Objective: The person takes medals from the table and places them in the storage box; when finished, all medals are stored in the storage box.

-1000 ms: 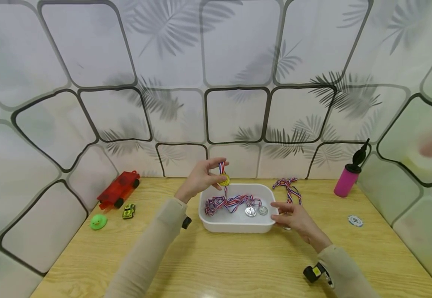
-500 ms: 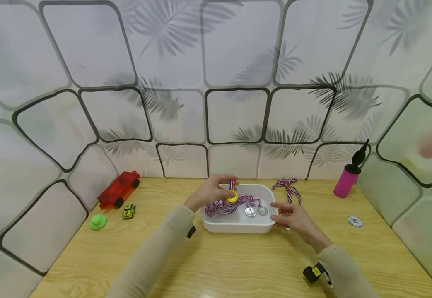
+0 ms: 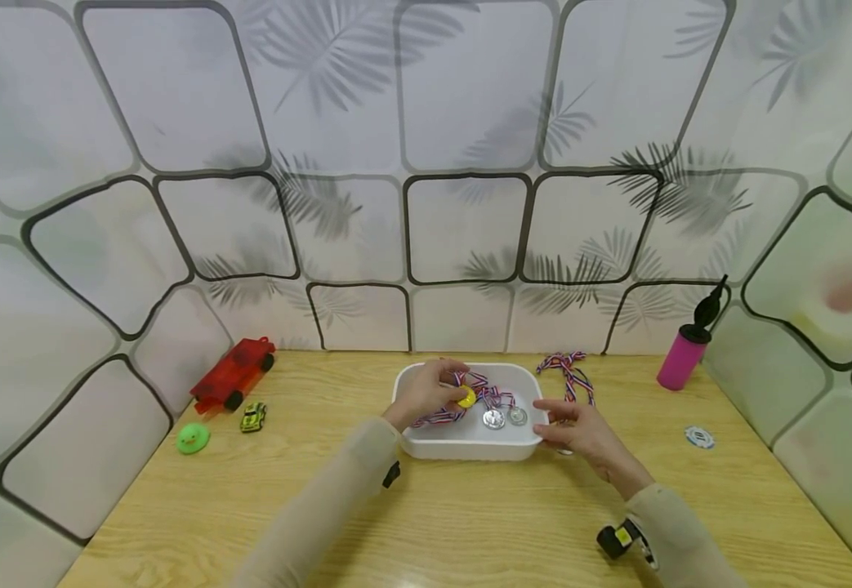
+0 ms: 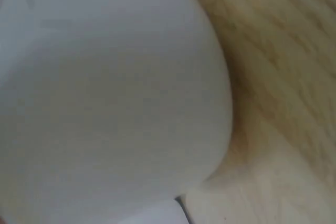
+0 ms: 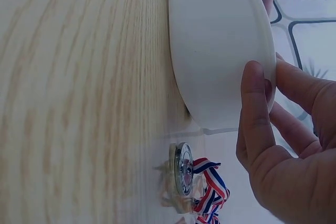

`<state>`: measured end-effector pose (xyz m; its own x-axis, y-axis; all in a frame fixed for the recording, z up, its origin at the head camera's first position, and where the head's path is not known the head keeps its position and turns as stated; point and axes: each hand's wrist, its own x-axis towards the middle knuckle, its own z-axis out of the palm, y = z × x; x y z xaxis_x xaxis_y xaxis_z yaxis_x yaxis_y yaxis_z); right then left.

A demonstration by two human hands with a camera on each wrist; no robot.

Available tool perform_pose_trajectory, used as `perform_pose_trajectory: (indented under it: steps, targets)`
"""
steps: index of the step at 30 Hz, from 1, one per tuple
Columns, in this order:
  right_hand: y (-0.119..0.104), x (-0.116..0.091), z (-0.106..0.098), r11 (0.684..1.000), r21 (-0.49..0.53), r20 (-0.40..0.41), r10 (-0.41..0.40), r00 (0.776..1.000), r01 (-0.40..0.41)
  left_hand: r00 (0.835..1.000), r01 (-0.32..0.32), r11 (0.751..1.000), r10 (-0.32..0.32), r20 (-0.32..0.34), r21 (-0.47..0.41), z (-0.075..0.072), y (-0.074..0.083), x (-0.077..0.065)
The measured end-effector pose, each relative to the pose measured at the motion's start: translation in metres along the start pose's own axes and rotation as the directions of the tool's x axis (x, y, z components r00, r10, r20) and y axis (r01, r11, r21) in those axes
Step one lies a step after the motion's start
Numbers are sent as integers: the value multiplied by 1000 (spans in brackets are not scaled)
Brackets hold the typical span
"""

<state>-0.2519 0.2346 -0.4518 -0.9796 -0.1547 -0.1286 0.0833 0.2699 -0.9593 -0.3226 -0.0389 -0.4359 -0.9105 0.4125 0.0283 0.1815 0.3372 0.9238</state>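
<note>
My left hand (image 3: pixel 429 392) reaches over the left part of a white plastic tub (image 3: pixel 470 449) and pinches a gold medal (image 3: pixel 466 398) with its striped ribbon. Inside the tub lie two silver medals (image 3: pixel 494 419) and a tangle of red, white and blue ribbons, partly hidden by that hand. At the tub's right end my right hand (image 3: pixel 580 433) grips the rim; the right wrist view shows thumb and fingers on both sides of the wall. Close below it a silver medal (image 5: pixel 184 169) with a striped ribbon (image 5: pixel 211 190) lies outside the tub. The tub's wall (image 4: pixel 115 119) fills the left wrist view.
On the left of the wooden table (image 3: pixel 455 523) are a red toy car (image 3: pixel 238 374), a small yellow-green car (image 3: pixel 253 416) and a green duck (image 3: pixel 194 438). To the right stand a pink balloon pump (image 3: pixel 681 359) and a poker chip (image 3: pixel 700 437). Patterned curtain (image 3: pixel 466 229) encloses the back.
My left hand has carried the gold medal down and to the right, from above the tub's back left edge into the tub. The right hand stays on the rim.
</note>
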Motion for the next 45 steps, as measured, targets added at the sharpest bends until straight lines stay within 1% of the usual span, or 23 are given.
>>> perform_pose_trajectory:
  steps: [3,7,11,13,19,22,25,27,31,33,39,45]
  targets:
    - [0,0,1,1000,16,6,1,1000,-1,1000,8,998,-8,-7,62,3,-3,-1]
    - [0,-1,1,1000,19,3,3,1000,-3,999,33,999,-33,3,38,7,-7,1]
    - [-1,-1,0,1000,1,-12,2,1000,-2,998,65,998,-65,-11,12,10,-10,3]
    - [-2,-1,0,1000,3,-5,-5,1000,5,997,75,997,-75,-22,0,12,-10,3]
    - [-2,-2,0,999,33,12,-13,1000,13,993,109,994,-108,-47,27,17,-7,1]
    - [-2,-2,1,999,33,12,-14,1000,13,989,144,989,-142,-46,40,20,-7,0]
    - [-1,-2,1,999,32,9,-8,1000,8,986,162,984,-160,-38,70,22,-7,0]
    - [-1,-2,1,999,32,12,-8,1000,8,987,161,980,-159,-28,115,23,-8,-1]
    - [-1,-2,1,999,38,21,-15,1000,14,988,151,976,-152,-7,156,25,-9,-1]
    - [-1,-2,1,999,37,27,-24,999,23,989,147,977,-149,7,156,26,-9,-1]
    - [-1,-1,-1,1000,29,13,-5,1000,4,991,129,982,-133,24,139,30,-7,1]
    - [-2,-1,0,1000,21,14,-9,1000,9,985,168,978,-171,11,124,36,-6,6]
